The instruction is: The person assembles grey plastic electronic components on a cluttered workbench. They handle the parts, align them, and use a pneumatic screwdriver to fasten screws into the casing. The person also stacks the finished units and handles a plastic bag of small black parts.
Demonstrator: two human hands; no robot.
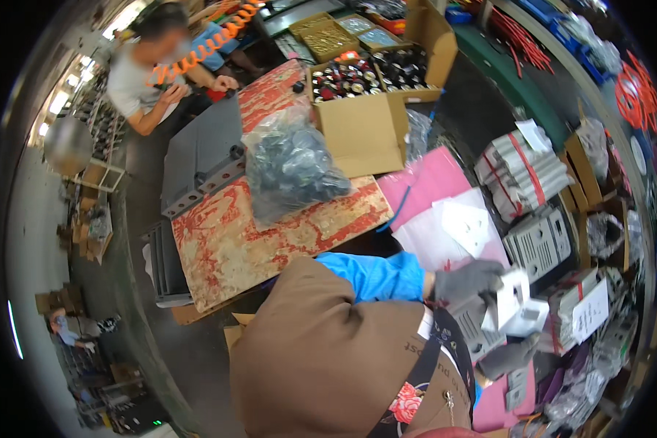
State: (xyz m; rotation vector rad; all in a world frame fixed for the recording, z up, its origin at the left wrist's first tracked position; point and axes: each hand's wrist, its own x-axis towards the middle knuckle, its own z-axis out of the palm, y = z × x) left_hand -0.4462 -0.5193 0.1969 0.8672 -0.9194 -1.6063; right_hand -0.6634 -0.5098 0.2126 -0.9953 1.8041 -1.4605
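Note:
A white bent sheet-metal part [520, 310] with a square cutout is held up over the bench at the right. It is slightly blurred. My left hand [469, 282], in a grey glove below a blue sleeve, grips its upper left side. From below, my right hand [506, 357], gloved in grey too, has its fingers at the part's lower edge, partly hidden behind it. Beneath the hands lies a grey slotted panel [476, 330]. Close to my right hand, a small grey plate [517, 388] rests on pink foam sheet [493, 406].
Stacked grey panels [522, 175] with red bands and a slotted metal cover [539, 244] lie beyond my hands. Left of them, a worn red-and-wood table [285, 244] carries a bag of dark parts [292, 164], a carton [361, 135] and grey cases [204, 157]. A co-worker [153, 73] sits behind.

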